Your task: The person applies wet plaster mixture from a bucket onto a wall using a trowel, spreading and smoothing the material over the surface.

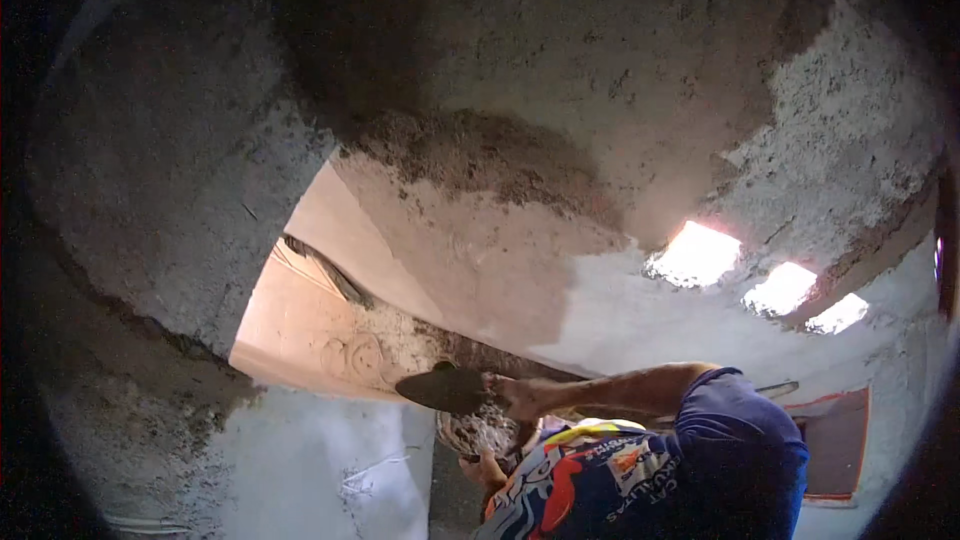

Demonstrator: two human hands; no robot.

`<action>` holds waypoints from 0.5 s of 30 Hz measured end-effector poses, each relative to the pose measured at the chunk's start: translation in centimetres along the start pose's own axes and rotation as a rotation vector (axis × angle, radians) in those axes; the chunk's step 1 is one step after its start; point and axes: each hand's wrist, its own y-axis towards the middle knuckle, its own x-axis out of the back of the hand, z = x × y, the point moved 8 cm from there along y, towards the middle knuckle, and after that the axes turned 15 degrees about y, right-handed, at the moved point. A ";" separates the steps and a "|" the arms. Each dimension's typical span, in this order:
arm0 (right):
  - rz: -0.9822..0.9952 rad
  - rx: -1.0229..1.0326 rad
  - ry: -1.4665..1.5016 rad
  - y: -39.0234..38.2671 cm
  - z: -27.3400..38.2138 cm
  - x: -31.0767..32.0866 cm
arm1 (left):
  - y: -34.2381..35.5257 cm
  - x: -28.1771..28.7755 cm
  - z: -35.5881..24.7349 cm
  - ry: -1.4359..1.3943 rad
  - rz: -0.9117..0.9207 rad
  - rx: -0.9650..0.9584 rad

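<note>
Neither of my hands shows in the head view. Low in the middle, another person in a blue-sleeved, colourful shirt (700,460) stretches one arm to the left. That person's hand (518,398) grips a dark pointed trowel (440,388). Just below it, their other hand (487,467) holds up a round pan of grey mortar (478,432). The trowel blade lies level, right above the pan's left rim.
Rough grey plaster (200,170) covers the curved surface overhead, with a darker wet patch (480,155) in the middle. A smooth pinkish wall (330,310) with moulded ornament shows through the arch. Three bright vent openings (780,285) glow at the right, above a white wall (640,330).
</note>
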 end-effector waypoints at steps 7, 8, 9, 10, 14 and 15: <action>-0.156 0.139 -0.940 -4.7 -4.9 1.5 | -2.2 -5.7 4.4 -0.377 0.208 0.062; -0.084 0.187 -0.949 -3.8 -5.3 -0.5 | -2.4 -5.5 4.7 -0.742 0.252 -0.194; 0.036 0.124 -0.879 -3.4 -7.2 -1.3 | -2.8 -5.1 2.9 -0.917 0.276 -0.324; 0.120 0.032 -0.798 -3.7 -9.2 -1.8 | -3.9 -4.7 1.4 -1.097 0.333 -0.447; 0.091 -0.399 -0.291 -8.3 -4.5 3.3 | -3.7 -3.9 5.5 0.295 0.327 0.156; 0.076 -0.385 -0.310 -9.0 -4.5 4.0 | -3.8 -4.1 4.6 0.205 0.313 0.097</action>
